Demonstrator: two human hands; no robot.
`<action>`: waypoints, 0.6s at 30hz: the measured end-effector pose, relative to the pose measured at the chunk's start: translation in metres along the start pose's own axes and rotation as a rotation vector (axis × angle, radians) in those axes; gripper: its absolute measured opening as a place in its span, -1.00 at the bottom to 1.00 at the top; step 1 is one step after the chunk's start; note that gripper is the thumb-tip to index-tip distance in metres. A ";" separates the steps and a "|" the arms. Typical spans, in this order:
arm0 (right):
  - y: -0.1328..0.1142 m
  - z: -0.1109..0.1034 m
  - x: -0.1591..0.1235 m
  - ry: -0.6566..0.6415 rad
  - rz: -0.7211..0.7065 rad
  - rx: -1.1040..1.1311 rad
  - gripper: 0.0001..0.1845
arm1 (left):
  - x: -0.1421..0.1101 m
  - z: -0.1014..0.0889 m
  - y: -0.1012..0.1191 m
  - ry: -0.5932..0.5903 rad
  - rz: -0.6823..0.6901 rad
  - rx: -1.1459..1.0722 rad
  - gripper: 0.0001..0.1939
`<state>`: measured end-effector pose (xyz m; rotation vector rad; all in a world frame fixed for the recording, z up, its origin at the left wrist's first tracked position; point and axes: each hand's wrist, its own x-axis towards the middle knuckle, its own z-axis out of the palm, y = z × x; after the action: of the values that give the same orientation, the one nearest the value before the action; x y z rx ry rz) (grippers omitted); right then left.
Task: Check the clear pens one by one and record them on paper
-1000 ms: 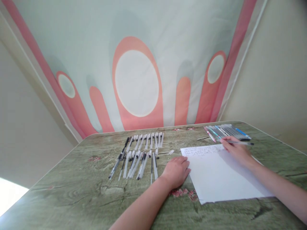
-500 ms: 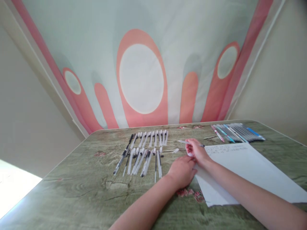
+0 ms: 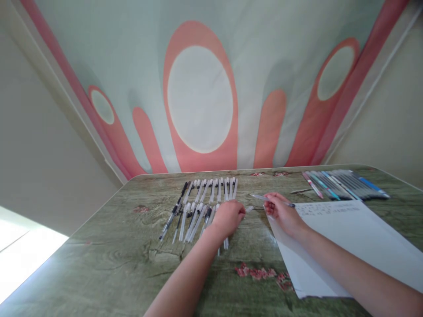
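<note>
My right hand point(image 3: 283, 214) is closed around a clear pen point(image 3: 258, 197), holding it near the paper's upper left corner. The pen lies almost level, its black end pointing right. Over the right side of the near row of pen parts, my left hand point(image 3: 228, 216) is held palm down, fingers loosely bent. Its fingertips come close to a small clear pen cap point(image 3: 249, 208) on the table; whether they touch it I cannot tell. That hand and its forearm partly cover the near row of clear pen barrels point(image 3: 183, 225).
A far row of capped pens point(image 3: 211, 190) lies behind the near one, with dark pens point(image 3: 172, 215) at its left. White paper point(image 3: 333, 246) with handwriting lies under my right forearm. Several grey and coloured pens point(image 3: 346, 185) lie at the back right of the wood-patterned table point(image 3: 109, 264).
My left hand has moved left, from beside the paper to the right end of the near row. The right hand still holds the pen. The view has shifted slightly.
</note>
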<state>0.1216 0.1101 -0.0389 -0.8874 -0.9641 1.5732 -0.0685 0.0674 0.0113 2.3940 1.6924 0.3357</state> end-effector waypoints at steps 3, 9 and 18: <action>-0.001 0.000 -0.001 0.001 0.003 -0.008 -0.84 | 0.000 0.005 0.002 -0.004 0.045 0.013 -0.86; -0.004 0.002 -0.002 -0.007 -0.011 -0.025 -0.82 | 0.001 0.006 0.001 -0.042 0.027 0.005 -0.88; -0.002 0.002 -0.004 -0.015 -0.023 -0.008 -0.84 | -0.002 0.012 0.008 0.021 0.011 -0.068 -0.89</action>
<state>0.1214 0.1059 -0.0364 -0.8687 -0.9882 1.5596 -0.0588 0.0624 0.0020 2.3600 1.6496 0.4149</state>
